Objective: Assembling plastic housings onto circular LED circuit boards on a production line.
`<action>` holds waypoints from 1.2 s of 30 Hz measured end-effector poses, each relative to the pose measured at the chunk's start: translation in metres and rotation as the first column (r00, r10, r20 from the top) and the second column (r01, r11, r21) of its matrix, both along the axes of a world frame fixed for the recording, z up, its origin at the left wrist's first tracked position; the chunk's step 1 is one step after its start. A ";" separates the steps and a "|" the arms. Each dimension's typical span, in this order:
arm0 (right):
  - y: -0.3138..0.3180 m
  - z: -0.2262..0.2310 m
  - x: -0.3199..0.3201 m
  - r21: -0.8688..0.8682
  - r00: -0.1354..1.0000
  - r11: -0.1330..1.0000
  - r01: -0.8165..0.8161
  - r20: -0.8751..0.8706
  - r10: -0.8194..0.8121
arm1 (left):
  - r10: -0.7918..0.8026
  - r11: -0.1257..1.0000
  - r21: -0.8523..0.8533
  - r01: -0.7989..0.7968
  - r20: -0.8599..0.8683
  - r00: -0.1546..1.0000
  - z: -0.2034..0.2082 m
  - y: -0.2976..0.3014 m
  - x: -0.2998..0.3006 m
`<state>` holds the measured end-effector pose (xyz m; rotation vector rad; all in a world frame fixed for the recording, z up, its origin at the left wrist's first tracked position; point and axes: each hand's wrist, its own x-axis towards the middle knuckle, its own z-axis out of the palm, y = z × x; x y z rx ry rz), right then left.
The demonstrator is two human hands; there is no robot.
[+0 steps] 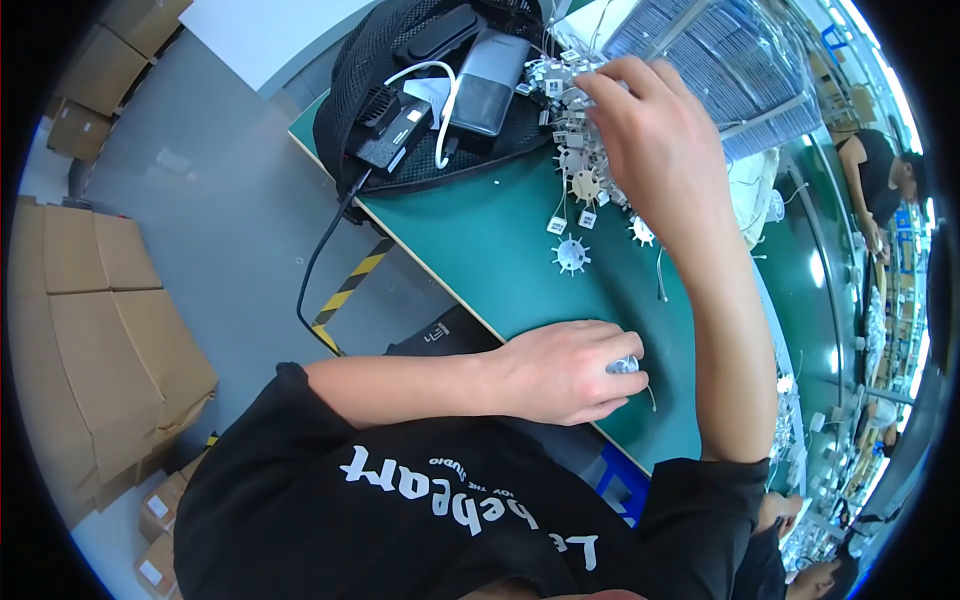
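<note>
Left hand [560, 372]: bare forearm entering from the lower left out of a black sleeve, lying nearly level across the view, palm down, fingers curled loosely inward with the fingertips [622, 385] closed about a small pale object that is mostly hidden. Right hand [650, 140]: bare forearm rising steeply from a black sleeve at the lower right, elbow low, wrist bent forward and slightly leftward at the top of the reach, back of the hand toward the camera. Right fingers drawn together and pointing up and left, tips pinched; whether anything is gripped between them not discernible.
</note>
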<state>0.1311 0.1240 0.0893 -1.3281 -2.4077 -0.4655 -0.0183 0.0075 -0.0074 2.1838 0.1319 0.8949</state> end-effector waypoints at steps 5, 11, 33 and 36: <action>0.043 -0.001 0.002 -0.054 0.997 0.997 0.061 0.056 -0.058 | -0.006 1.000 -0.003 0.006 0.015 1.000 0.001 0.002 0.004; 0.065 -0.002 -0.008 -0.164 0.998 0.985 0.052 -0.034 -0.059 | 0.004 1.000 -0.008 -0.004 0.004 1.000 0.000 0.001 0.001; -0.019 0.041 0.040 -0.154 0.484 0.987 0.051 -0.860 -0.159 | 0.039 0.999 -0.027 -0.039 0.016 0.999 0.001 0.002 0.000; -0.079 0.038 0.075 -0.216 0.371 0.969 0.116 -0.896 -0.244 | -0.005 0.999 -0.045 0.005 -0.004 1.000 0.004 0.008 0.002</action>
